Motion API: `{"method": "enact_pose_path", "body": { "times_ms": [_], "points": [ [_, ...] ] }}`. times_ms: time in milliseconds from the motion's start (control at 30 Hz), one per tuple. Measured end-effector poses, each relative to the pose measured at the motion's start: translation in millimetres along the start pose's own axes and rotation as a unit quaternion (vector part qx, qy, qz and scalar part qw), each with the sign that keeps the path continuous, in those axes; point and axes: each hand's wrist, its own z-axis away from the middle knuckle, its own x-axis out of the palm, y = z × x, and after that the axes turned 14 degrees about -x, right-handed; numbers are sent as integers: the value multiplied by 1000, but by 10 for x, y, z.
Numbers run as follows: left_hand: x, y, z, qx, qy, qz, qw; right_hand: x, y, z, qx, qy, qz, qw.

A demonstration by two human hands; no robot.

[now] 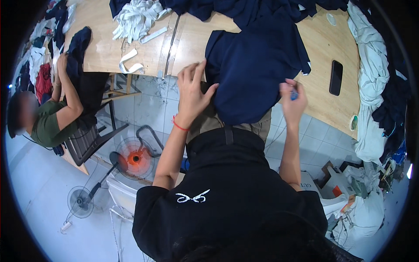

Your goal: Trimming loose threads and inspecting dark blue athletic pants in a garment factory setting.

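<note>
A dark navy garment [251,74] lies over the near edge of the table and hangs down toward my lap. At its left edge is my left hand [192,89], fingers spread and thumb apart, the fingertips near or against the cloth. My right hand [293,102] is beside the garment's right edge, fingers curled around a small blue object [294,94]. Most of that object is hidden in the hand, so its kind does not show. A small white patch [307,68] shows at the garment's right corner.
On the wooden table [325,48] lie a black phone [335,77], white fabric strips [137,19] and a navy cloth pile [270,11]. Pale cloth [369,78] drapes the right edge. A co-worker [54,113] sits at left, near an orange-centred fan [135,158]. Boxes [338,183] stand lower right.
</note>
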Motion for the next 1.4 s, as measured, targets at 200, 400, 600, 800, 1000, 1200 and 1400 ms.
{"method": "enact_pose_path", "body": {
  "times_ms": [200, 400, 600, 800, 1000, 1200, 1400],
  "points": [
    [-93, 53, -53, -81, -30, 145, 986, -132, -485, -198, -102, 28, -29, 994],
    [-1068, 269, -938, -63, 265, 222, 936, -714, -482, -1188, -101, 275, -65, 954],
    [-564, -176, -1182, 42, 243, 22, 969, -687, 409, -1131, 10, 205, -43, 978],
    [80, 119, -38, -33, 49, 88, 994, -556, 561, -146, 77, 159, -19, 984],
    [383, 115, 175, -11, -14, -2, 1000, -289, 625, -63, 97, 125, -22, 987],
    [376, 212, 197, -10, -42, -49, 998, 14, 616, -360, 82, 222, -140, 961],
    [369, 23, 68, -344, -39, 364, 865, -363, 532, -469, 281, 129, -557, 771]
  ]
}}
